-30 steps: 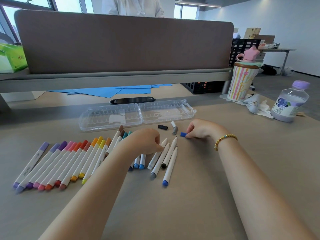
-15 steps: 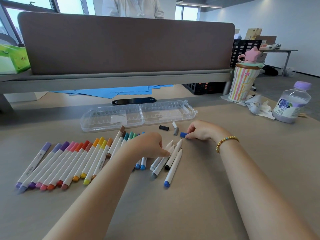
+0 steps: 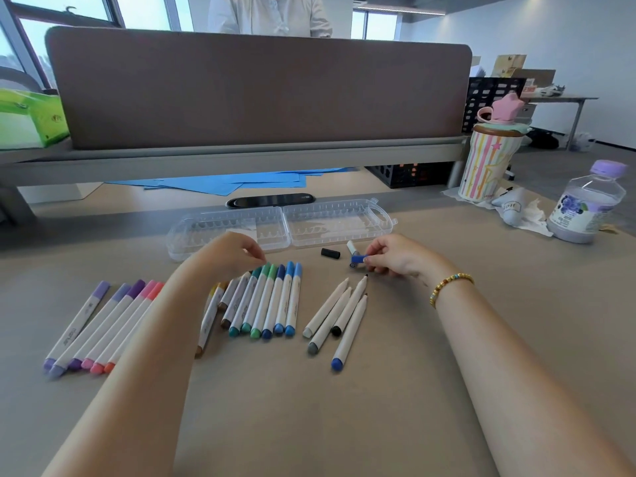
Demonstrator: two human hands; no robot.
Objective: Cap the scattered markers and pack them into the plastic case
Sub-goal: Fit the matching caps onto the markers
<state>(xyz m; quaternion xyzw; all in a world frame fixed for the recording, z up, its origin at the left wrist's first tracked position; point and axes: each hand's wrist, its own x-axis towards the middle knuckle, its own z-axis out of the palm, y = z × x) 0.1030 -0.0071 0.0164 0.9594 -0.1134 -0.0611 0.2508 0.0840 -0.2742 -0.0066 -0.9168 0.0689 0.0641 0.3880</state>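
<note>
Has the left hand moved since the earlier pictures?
Yes. The left hand went from beside the uncapped markers toward the case, now over the blue-green marker caps.

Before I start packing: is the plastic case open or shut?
Open. The case lies flat on the table, both clear halves spread side by side, ribbed insides facing up. No markers in it.

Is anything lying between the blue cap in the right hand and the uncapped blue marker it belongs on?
Nothing visible. The right hand pinches the blue cap; only bare table separates it from the blue marker, outermost of four uncapped ones.
</note>
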